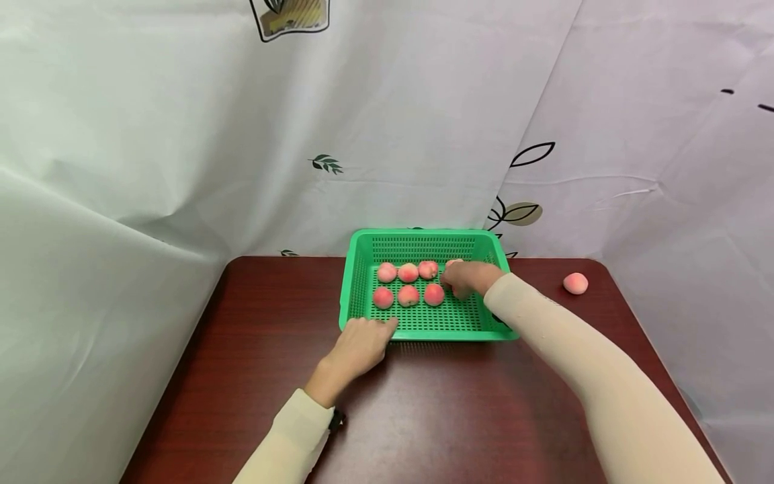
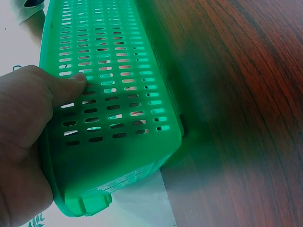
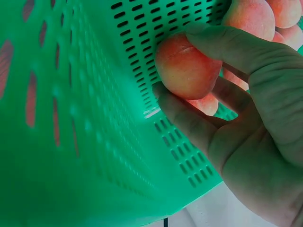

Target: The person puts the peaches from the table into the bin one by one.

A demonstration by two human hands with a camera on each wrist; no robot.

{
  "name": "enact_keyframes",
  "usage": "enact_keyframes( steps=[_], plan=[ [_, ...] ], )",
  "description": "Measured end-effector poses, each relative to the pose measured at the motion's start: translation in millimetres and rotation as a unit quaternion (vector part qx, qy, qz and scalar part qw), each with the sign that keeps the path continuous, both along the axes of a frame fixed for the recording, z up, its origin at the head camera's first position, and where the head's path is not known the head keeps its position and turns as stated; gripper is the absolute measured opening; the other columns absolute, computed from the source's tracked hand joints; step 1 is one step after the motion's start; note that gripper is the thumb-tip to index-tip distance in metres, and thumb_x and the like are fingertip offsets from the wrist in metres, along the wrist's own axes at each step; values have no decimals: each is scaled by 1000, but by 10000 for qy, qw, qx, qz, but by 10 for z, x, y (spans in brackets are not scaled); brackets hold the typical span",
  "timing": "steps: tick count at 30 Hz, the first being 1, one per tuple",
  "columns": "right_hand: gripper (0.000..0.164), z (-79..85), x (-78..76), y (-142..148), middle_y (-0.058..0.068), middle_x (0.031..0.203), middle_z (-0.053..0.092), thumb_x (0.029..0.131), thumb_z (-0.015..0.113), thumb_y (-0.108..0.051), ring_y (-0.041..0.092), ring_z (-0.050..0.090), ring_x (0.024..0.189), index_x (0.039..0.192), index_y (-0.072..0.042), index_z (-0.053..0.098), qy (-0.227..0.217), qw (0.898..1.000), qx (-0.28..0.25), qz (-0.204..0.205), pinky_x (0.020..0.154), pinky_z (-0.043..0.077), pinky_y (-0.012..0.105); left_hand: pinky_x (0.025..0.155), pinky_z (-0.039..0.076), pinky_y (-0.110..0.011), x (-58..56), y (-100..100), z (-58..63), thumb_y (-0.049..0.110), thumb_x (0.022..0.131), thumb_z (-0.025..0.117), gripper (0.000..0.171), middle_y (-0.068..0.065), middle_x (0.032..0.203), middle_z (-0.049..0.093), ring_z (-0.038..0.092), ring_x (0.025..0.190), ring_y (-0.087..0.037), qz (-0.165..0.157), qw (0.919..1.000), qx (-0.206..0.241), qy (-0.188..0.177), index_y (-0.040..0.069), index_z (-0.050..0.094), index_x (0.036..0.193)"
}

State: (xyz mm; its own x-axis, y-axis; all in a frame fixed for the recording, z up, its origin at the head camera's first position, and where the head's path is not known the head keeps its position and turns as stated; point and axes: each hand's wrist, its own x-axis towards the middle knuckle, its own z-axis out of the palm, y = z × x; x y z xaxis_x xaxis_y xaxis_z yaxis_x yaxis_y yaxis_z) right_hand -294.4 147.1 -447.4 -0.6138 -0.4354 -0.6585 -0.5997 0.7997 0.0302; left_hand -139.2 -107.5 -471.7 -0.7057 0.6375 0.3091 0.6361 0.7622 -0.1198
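A green perforated plastic basket [image 1: 423, 334] stands at the back of the table with several peaches [image 1: 408, 296] in two rows inside. My left hand [image 1: 363, 343] grips its front rim near the left corner; in the left wrist view the thumb [image 2: 68, 90] presses the outer wall. Inside the basket's right part, my right hand [image 1: 471, 277] holds a peach [image 3: 187, 66] between thumb and fingers, low over the slotted floor. Another peach [image 3: 206, 104] shows behind the held one in the right wrist view, partly hidden by the fingers.
One loose peach [image 1: 575, 283] lies on the dark red wooden table [image 1: 254, 349], right of the basket. White sheeting [image 1: 399, 134] with printed leaves hangs close behind the basket and along both sides of the table.
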Motion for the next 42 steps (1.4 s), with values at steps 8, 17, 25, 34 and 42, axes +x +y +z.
enact_keyframes(
  steps=[8,17,25,34,42],
  plan=[
    [21,11,17,-14,1,84,48,101,54,-2,17,37,77,114,-15,64,7,9999,117,-3,71,31,35,47,7,-24,-7,0,-14,2,84,65,24,9,56,13,8,53,-7,-15,10000,62,66,17,48,78],
    [21,5,30,-21,1,95,57,104,54,-11,16,41,78,119,-22,62,59,9997,232,-65,72,33,34,46,8,-24,-12,-5,-27,2,83,64,23,9,55,15,12,51,-7,-7,10000,9,63,17,48,78],
    [23,62,53,28,4,105,61,101,59,-11,19,42,84,121,-21,63,43,9996,-209,-167,72,34,36,46,8,-24,0,-7,-7,1,82,65,23,10,58,11,11,51,-8,-27,10000,73,44,17,48,78],
    [51,160,103,54,14,144,55,96,71,-11,21,56,99,144,-17,57,22,9966,-637,-526,74,43,36,46,7,-24,-3,-11,-2,2,83,66,23,10,58,10,9,52,-8,2,10000,51,85,17,49,78],
    [52,403,92,170,15,140,61,91,73,-7,32,57,128,141,-7,58,176,9871,-1560,-306,100,50,47,46,8,-24,-4,-10,-10,3,83,66,22,10,57,11,11,51,-7,-12,9999,69,146,18,51,79]
  ],
)
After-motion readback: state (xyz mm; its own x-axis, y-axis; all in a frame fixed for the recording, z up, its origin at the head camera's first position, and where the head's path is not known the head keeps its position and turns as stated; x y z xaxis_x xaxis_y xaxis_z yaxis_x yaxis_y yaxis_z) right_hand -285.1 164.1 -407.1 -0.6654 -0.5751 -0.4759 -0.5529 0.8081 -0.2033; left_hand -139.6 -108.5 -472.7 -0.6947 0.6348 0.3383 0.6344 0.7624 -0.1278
